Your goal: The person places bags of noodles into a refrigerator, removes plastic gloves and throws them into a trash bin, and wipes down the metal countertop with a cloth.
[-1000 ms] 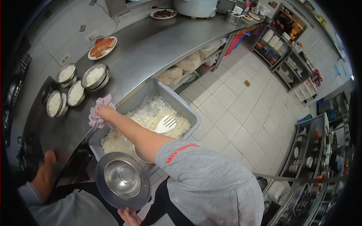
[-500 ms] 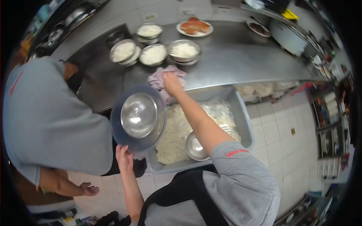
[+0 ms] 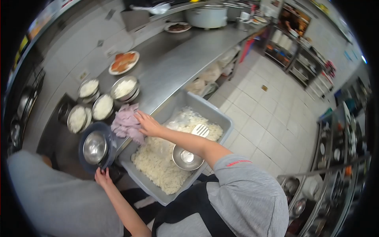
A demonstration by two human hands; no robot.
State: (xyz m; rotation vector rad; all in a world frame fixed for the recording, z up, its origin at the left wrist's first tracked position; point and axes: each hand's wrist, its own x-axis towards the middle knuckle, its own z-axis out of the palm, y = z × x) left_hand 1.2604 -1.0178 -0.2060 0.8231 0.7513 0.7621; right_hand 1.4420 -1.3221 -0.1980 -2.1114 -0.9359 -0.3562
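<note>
My left hand [image 3: 103,177] pinches the near rim of a dark blue plastic basin [image 3: 82,152], which is at the counter's edge. Inside the basin lies a shiny metal bowl [image 3: 95,147]. My right hand [image 3: 147,124] has its fingers stretched out at the right side of a crumpled pink cloth [image 3: 125,121] on the counter; whether the fingertips press on it is hard to tell. Below my right forearm, a grey tub [image 3: 226,122] holds cooked rice [image 3: 158,166]. On that rice rest another metal bowl [image 3: 187,158] and a white slotted scoop [image 3: 200,130].
Several metal bowls of rice [image 3: 103,106] stand behind the cloth on the steel counter [image 3: 173,55]. Farther back are a plate of orange-red food [image 3: 124,63], a dark dish [image 3: 177,27] and a large pot [image 3: 206,16]. A co-worker's grey shirt [image 3: 59,193] is close on my left.
The view has swung right. My right hand's fingers have loosened from the cloth and straightened. The basin has gone from beside the tub to the counter's edge, still in my left hand.
</note>
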